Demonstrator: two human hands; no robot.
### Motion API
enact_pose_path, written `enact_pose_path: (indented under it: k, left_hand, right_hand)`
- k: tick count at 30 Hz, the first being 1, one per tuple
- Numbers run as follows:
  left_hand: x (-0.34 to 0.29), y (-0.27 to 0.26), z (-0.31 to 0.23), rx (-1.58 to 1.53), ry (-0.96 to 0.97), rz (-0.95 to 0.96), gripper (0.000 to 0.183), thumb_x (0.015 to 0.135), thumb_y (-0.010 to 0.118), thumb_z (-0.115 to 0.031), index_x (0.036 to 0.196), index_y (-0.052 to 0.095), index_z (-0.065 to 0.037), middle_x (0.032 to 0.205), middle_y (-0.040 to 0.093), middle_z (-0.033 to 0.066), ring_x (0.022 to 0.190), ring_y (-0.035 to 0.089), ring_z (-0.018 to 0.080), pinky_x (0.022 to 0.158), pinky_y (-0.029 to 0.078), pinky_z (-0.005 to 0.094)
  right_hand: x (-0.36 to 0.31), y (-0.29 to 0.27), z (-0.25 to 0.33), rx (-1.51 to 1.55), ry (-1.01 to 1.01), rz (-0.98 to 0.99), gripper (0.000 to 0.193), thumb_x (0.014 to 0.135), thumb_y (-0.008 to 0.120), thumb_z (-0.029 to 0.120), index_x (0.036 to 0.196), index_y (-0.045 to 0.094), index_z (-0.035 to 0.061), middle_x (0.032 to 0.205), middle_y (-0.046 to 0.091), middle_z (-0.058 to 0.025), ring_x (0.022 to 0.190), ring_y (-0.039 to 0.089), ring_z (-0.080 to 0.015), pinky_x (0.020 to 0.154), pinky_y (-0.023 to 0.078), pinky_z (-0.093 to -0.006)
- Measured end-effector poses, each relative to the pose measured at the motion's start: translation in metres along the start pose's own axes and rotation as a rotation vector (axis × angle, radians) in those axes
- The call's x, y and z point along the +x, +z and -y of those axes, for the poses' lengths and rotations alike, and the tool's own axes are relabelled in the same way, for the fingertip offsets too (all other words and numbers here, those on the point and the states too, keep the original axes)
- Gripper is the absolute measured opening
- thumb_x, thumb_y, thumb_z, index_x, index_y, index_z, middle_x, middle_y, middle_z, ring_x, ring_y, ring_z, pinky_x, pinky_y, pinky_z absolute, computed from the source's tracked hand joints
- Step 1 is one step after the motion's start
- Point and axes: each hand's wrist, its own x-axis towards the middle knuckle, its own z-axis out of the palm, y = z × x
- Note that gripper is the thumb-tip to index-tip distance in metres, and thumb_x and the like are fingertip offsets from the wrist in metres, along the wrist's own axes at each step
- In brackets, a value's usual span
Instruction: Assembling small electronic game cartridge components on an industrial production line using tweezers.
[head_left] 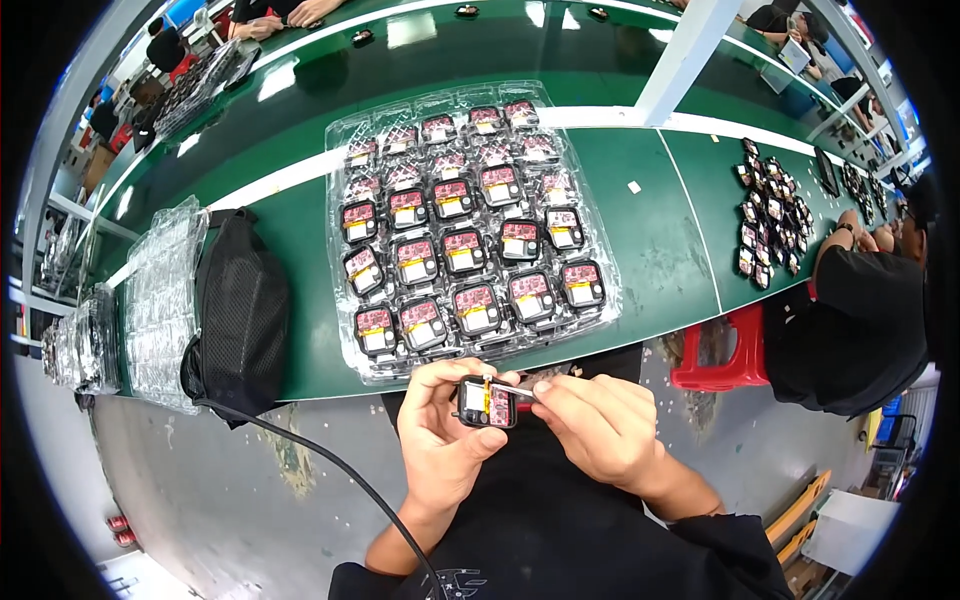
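Observation:
My left hand (440,437) is closed around a small black device housing (487,402), its open side facing up. Inside it I see a red circuit board, a silvery-white block and a strip of yellow tape. Between the thumb and fingers of my right hand (600,425) is a thin metal tool, likely tweezers (515,389), its tip at the housing's upper edge. Just beyond my hands a clear plastic tray (600,240) lies on the green bench, holding rows of similar open housings (476,308). What the tool's tip touches is too small to make out.
A black mesh bag (240,310) and stacked clear trays (160,300) lie left of the tray. A black cable (330,455) crosses near my left forearm. At right are a pile of housings (770,215), a red stool (725,355) and a seated person (850,320). A white post (685,60) rises behind.

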Motion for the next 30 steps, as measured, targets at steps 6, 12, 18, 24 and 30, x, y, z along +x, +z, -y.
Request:
enact_pose_path:
  k: [6, 12, 18, 24, 30]
  left_hand:
    - [-0.002, -0.001, 0.001, 0.040, -0.030, 0.001, 0.069, 0.073, 0.095, -0.018, 0.125, 0.053, -0.002, 0.119, 0.060, 0.0135, 0.113, 0.067, 0.0314, 0.102, 0.054, 0.0435]
    - [-0.002, -0.001, 0.000, 0.050, -0.037, -0.004, 0.070, 0.073, 0.095, -0.019, 0.126, 0.053, -0.001, 0.121, 0.060, 0.0146, 0.114, 0.067, 0.0319, 0.101, 0.054, 0.0440]
    - [-0.003, -0.010, 0.002, 0.025, -0.015, 0.084, 0.063, 0.075, 0.091, -0.002, 0.126, 0.054, -0.001, 0.129, 0.057, 0.0161, 0.120, 0.064, 0.0305, 0.106, 0.052, 0.0425]
    - [-0.003, -0.014, 0.003, 0.097, -0.017, 0.078, 0.063, 0.074, 0.091, -0.002, 0.126, 0.056, -0.001, 0.133, 0.055, 0.0160, 0.120, 0.063, 0.0294, 0.106, 0.052, 0.0419]
    - [-0.003, -0.010, 0.002, 0.085, -0.030, 0.058, 0.063, 0.074, 0.091, -0.002, 0.127, 0.056, -0.001, 0.133, 0.053, 0.0157, 0.121, 0.062, 0.0287, 0.105, 0.053, 0.0405]
  right_hand:
    - [0.000, 0.003, -0.002, -0.033, -0.034, -0.010, 0.022, 0.080, 0.081, 0.006, 0.099, 0.073, -0.0010, 0.088, 0.073, -0.0091, 0.060, 0.064, -0.0161, 0.053, 0.050, -0.0266]
    - [-0.002, 0.007, -0.007, 0.224, 0.127, -0.022, 0.018, 0.082, 0.079, 0.002, 0.098, 0.071, 0.0002, 0.079, 0.071, -0.0104, 0.059, 0.066, -0.0232, 0.053, 0.051, -0.0304]
    - [-0.001, 0.005, -0.010, 0.359, 0.230, 0.049, 0.013, 0.086, 0.077, 0.002, 0.097, 0.070, 0.0012, 0.074, 0.069, -0.0104, 0.059, 0.066, -0.0254, 0.055, 0.052, -0.0331]
    - [-0.003, 0.007, -0.010, 0.375, 0.259, 0.041, 0.014, 0.085, 0.078, 0.001, 0.096, 0.070, 0.0007, 0.074, 0.069, -0.0103, 0.059, 0.066, -0.0253, 0.055, 0.051, -0.0334]
    - [-0.007, 0.011, -0.006, 0.134, 0.138, 0.023, 0.020, 0.079, 0.080, 0.001, 0.096, 0.070, 0.0004, 0.078, 0.071, -0.0096, 0.063, 0.069, -0.0243, 0.056, 0.054, -0.0331]
